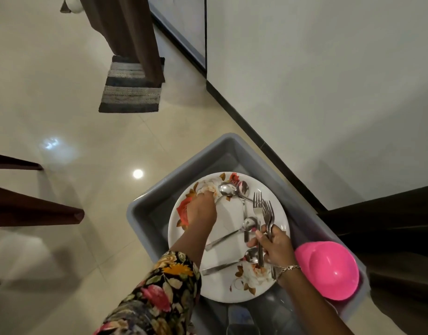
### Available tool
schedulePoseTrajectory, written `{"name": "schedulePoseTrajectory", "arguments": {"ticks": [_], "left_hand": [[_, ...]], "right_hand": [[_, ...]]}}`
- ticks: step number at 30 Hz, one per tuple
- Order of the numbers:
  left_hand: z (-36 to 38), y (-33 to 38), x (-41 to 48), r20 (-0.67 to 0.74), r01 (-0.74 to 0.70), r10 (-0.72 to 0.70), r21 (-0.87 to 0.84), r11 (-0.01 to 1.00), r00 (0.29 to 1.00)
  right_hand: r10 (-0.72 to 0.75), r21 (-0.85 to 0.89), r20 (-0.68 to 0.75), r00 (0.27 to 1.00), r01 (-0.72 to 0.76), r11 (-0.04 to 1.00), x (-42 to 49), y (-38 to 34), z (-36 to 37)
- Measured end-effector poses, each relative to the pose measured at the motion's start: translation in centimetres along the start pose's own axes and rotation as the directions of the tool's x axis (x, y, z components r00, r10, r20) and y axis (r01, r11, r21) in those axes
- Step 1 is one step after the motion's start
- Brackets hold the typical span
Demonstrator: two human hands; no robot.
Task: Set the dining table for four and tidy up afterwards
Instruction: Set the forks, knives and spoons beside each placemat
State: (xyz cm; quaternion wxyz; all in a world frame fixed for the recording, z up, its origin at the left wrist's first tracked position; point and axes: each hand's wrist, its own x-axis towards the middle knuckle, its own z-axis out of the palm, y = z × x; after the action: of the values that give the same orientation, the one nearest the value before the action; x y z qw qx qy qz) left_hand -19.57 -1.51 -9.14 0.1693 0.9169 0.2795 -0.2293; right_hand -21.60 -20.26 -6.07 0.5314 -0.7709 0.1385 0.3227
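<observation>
forks (266,211): bunch held in R hand (276,247) over near-R part of plate (217,288). Long axis runs near-to-far, tines pointing away from the person, handles down thru the fist. 3 tine heads clear, poss. a 4th behind, can't tell.
R hand: fingers + thumb wrapped round the fork handles. Thin bracelet (289,268) on wrist.
spoons (249,223): 4, all lying on the plate. 2 w/ bowls side by side at far rim. 2 more mid and near, bowls to the R next to the forks, handles slanting to near-L, roughly parallel.
L hand (202,209): over far-L of plate, fingers bent down, tips at the far-L spoon's bowl. Tips hidden behind the hand, so can't tell if pinching spoon or just touching. Floral sleeve (159,293) on that arm.
plate: 1, white w/ flower print, round, sits inside tub (159,209), fills most of its width.
tub: 1, grey plastic, rectangular, long axis running near-R to far-L, alongside dark skirting (256,131) of wall (329,68).
pink bowl (329,269): 1, in tub at near-R, just beside plate rim.
glassware (242,317): clear, blurred, near end of tub, partly under plate. Count can't tell.
floor (63,117): pale glossy tile.
rug (132,90): 1, striped grey, far side, well apart from tub. Brown curtain (126,32) hangs onto it.
wood legs (38,211): 2 dark, at L edge.
</observation>
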Motion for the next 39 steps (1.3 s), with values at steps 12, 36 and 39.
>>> {"name": "schedulePoseTrajectory", "arguments": {"ticks": [12, 36, 39], "left_hand": [[-3.1, -6.8, -10.9, 0.008, 0.188, -0.207, -0.449, 0.874, 0.978], [-6.2, -17.0, -44.8, 0.016, -0.400, -0.652, -0.778, -0.484, 0.758], [-6.4, -21.6, -46.4, 0.035, -0.436, -0.683, -0.745, -0.505, 0.730]], "right_hand": [[-0.067, -0.076, 0.090, 0.994, 0.074, 0.994, -5.9, -5.0, 3.6], [-0.161, -0.094, 0.870, 0.467, 0.476, 0.874, -35.7, -4.7, 17.3], [-0.107, -0.103, 0.914, 0.392, 0.479, 0.872, -38.2, -4.6, 21.7]]}}
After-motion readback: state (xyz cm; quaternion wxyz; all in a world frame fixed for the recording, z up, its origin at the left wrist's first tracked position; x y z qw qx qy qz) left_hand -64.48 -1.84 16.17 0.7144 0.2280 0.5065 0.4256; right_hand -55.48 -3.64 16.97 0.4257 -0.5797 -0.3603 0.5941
